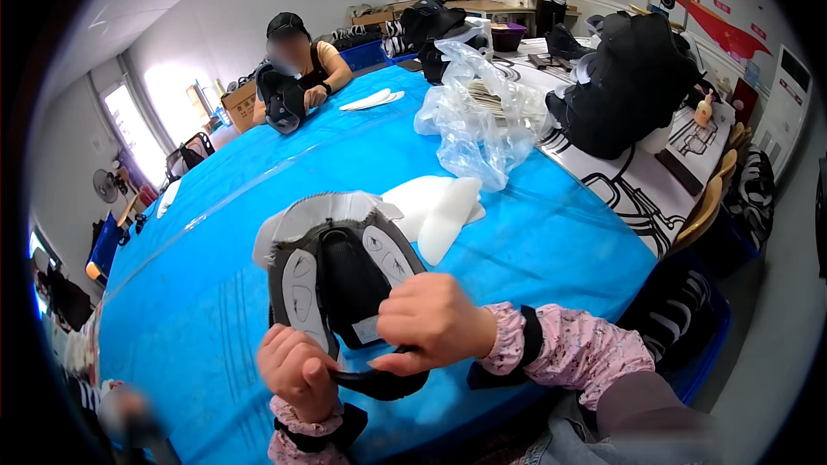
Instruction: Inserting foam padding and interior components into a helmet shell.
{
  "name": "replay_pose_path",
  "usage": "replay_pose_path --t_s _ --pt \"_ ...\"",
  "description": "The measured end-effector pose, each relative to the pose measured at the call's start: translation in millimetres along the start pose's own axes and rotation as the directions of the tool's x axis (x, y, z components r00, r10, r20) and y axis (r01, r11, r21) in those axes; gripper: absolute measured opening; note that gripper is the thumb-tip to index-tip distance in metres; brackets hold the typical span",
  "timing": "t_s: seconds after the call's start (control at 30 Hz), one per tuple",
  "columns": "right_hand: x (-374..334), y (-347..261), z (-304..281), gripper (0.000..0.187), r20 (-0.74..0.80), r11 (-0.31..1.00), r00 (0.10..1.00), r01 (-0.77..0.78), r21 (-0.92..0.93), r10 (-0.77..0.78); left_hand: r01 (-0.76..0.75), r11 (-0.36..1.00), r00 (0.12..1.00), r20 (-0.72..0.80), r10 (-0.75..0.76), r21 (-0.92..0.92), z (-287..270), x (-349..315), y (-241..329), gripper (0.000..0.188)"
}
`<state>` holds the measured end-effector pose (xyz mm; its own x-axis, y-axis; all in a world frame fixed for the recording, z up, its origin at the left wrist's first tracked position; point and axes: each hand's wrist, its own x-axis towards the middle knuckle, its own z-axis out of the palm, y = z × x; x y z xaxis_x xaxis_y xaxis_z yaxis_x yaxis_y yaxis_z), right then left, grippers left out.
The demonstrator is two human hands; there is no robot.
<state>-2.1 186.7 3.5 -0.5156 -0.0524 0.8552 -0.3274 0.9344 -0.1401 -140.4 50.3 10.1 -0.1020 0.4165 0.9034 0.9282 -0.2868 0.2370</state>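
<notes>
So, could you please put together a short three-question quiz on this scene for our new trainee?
1. True or false: both hands grip the same black and grey padded piece.
2. Multiple choice: what lies on the blue table cover just beyond that piece? A) a pair of scissors B) white foam pads C) a red box
3. In a few words: what sits further up the table, near its right edge?

Key
1. True: the left hand and right hand both grip its near black edge.
2. B: the white foam pads.
3. A crumpled clear plastic bag.
</notes>
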Motion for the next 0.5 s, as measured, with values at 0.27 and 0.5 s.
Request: replay_pose_path --t_s 0.27,0.5 --pt "40 -6 17 0.033 -0.046 0.935 0.998 0.065 0.348 -0.052 0.362 0.803 0.913 0.003 -0.409 -0.473 1 10 0 0.063" --pt "79 -14 -25 0.023 -0.32 0.963 0.933 0.222 0.153 -0.164 0.133 0.988 0.956 -0.254 -0.149 -0.079 -9 67 37 0.074"
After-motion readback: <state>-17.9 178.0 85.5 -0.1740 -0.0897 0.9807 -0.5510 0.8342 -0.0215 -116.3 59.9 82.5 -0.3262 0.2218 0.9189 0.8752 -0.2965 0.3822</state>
